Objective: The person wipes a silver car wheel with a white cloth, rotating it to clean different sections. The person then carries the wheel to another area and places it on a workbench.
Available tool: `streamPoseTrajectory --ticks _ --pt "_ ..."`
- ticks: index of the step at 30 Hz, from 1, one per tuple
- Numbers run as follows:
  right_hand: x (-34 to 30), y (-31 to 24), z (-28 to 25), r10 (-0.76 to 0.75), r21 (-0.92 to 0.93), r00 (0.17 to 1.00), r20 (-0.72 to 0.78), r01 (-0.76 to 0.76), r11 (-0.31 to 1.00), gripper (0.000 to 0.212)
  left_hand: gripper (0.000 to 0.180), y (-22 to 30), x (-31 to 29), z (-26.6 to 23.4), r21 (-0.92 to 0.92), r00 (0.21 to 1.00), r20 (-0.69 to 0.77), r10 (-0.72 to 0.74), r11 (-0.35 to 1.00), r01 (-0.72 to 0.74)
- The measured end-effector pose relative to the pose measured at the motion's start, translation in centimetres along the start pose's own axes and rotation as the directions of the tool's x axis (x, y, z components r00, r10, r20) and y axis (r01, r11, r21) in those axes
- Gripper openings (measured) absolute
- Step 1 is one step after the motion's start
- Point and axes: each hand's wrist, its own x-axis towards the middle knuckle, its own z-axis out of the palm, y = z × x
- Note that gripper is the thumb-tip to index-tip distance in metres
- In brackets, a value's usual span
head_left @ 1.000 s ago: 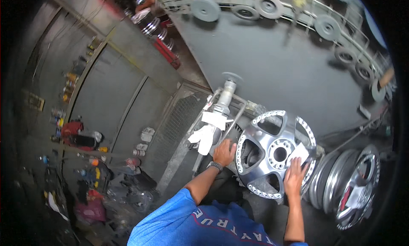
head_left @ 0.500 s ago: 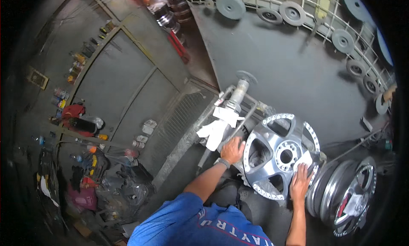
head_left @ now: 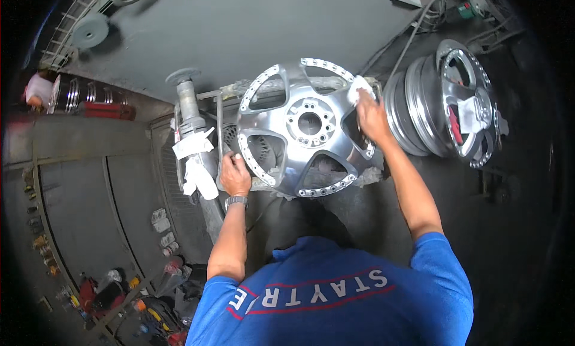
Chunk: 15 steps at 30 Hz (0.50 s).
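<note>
I saw a metal post draped with white scraps left of the big wheel, and other silver wheels stood close on its right. The big wheel lay face up between them, shiny, with five fat arms and little holes around its edge. The right hand held a white wad against its rim, but from far off I couldn't tell if the left hand gripped anything.

We extend our right arm forward, slanting inward, the right hand with fingers drawn together. Our left forearm points nearly straight ahead, the left hand nearer us, its fingers loosely curled.
</note>
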Motion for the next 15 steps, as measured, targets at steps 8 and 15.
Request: streamPoseTrajectory --ticks 8,15 --pt "-0.7 -2.8 2.3 0.121 -0.093 0.992 -0.047 -0.125 0.988 0.050 0.032 0.6 0.1 -0.7 0.022 0.999 0.040 -0.003 1.000 0.002" --pt "-4.5 -9.1 -1.0 -0.156 -0.121 0.986 0.064 0.162 0.979 0.046 0.033 0.4 0.0 -0.6 0.019 0.999 0.044 -0.015 1.000 0.014"
